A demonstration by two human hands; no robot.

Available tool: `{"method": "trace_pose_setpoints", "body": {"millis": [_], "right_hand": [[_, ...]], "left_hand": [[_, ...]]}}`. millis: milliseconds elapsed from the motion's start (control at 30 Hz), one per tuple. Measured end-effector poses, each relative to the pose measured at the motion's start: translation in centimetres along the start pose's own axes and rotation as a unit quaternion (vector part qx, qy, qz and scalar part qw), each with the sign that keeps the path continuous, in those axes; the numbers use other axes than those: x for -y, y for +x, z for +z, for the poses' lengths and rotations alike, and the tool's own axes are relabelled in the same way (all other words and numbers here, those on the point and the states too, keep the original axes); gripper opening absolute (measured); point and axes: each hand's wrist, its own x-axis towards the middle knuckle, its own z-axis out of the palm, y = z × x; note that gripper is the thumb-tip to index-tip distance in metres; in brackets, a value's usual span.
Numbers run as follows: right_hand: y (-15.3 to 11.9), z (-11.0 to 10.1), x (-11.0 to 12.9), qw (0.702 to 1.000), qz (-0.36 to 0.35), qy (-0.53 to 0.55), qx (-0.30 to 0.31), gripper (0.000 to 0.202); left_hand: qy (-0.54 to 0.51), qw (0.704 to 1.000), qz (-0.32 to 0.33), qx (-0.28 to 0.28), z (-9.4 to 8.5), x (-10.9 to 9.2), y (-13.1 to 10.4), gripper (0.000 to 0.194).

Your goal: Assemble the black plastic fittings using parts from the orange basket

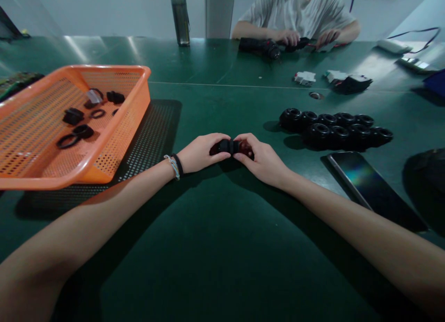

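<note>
L hand point(198, 154) & R hand point(266, 163) both pinch blk part point(232, 146) btwn fingertips over table point(208, 247), can't tell if complete; rounded blk pcs point(291, 121) grouped to R, loose pcs point(73, 116) in orange basket point(134, 118) to L.

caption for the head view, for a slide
Both hands grip a small black part over a green table, between an orange basket and a phone.

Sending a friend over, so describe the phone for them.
On the green table, find the cluster of round black parts beyond the right hand, to its right. The phone lies just nearer than them, dark and glossy; unlike them, it's flat and rectangular.
</note>
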Motion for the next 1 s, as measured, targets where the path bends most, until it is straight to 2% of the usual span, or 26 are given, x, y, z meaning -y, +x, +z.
{"method": "trace_pose_setpoints", "body": {"millis": [1000], "right_hand": [[0.01,-0.03,-0.02,1.000,0.008,-0.020,0.004,0.016]], "left_hand": [[0.000,1.000,0.000,0.000,-0.04,-0.06,0.08,0.037]]}}
